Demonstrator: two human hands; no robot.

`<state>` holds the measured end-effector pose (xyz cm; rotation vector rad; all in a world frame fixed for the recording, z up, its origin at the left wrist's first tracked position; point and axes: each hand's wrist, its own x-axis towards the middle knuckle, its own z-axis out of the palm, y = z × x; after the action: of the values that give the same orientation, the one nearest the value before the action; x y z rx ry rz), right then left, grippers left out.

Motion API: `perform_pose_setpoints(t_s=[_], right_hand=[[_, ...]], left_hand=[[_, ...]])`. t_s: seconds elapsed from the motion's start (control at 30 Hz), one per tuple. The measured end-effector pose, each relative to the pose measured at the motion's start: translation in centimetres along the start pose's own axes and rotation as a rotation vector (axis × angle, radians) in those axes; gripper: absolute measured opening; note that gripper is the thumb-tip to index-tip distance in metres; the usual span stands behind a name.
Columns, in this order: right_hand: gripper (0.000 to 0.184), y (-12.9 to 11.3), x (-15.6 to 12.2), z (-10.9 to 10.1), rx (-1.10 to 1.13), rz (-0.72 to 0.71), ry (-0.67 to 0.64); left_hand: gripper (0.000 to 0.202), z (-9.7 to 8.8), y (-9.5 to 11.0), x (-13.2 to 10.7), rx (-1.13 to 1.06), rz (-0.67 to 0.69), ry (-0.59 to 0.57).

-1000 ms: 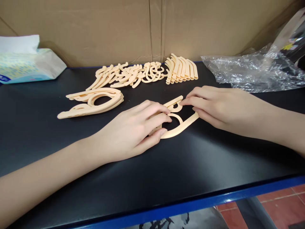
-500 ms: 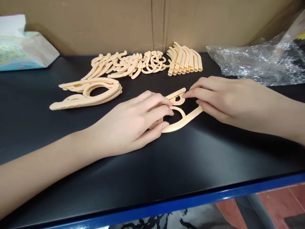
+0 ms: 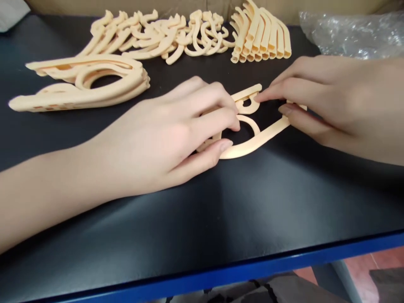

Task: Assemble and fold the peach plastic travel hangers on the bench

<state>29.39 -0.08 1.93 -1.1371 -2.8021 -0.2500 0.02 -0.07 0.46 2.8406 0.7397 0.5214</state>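
A peach plastic hanger piece (image 3: 252,141) lies flat on the black table (image 3: 221,210), a little right of centre. My left hand (image 3: 176,134) is closed over its left end, thumb under and fingers on top. My right hand (image 3: 328,101) pinches its right end between thumb and forefinger. Part of the piece is hidden under both hands.
A stack of finished peach hangers (image 3: 85,82) lies to the left. Behind are a heap of loose hooks (image 3: 176,35) and a row of curved tubes (image 3: 261,35). Crumpled clear plastic (image 3: 353,33) sits at the back right. The table's blue front edge (image 3: 252,269) is near.
The view has moved closer and tilted down, so the things sit higher and larger. Both hands keep the same hold on the hanger piece.
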Motion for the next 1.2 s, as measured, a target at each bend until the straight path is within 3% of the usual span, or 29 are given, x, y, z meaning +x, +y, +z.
perform_pose_setpoints(t_s=[0.1,0.37,0.87,1.2], right_hand=[[0.036,-0.26,0.23,-0.14,-0.126,-0.074,0.026],[0.049,-0.65,0.73,-0.96,0.000,-0.179,0.019],[0.037,-0.65,0.61,-0.53,0.107,-0.135,0.021],[0.044,-0.60,0.69,-0.41,0.100,-0.143,0.035]], left_hand=[[0.033,0.00,0.07,-0.06,-0.012,-0.009,0.002],[0.031,0.02,-0.05,-0.30,0.088,0.115,0.017],[0.032,-0.09,0.01,-0.32,0.066,0.099,0.010],[0.031,0.20,-0.15,-0.52,0.075,0.084,0.013]])
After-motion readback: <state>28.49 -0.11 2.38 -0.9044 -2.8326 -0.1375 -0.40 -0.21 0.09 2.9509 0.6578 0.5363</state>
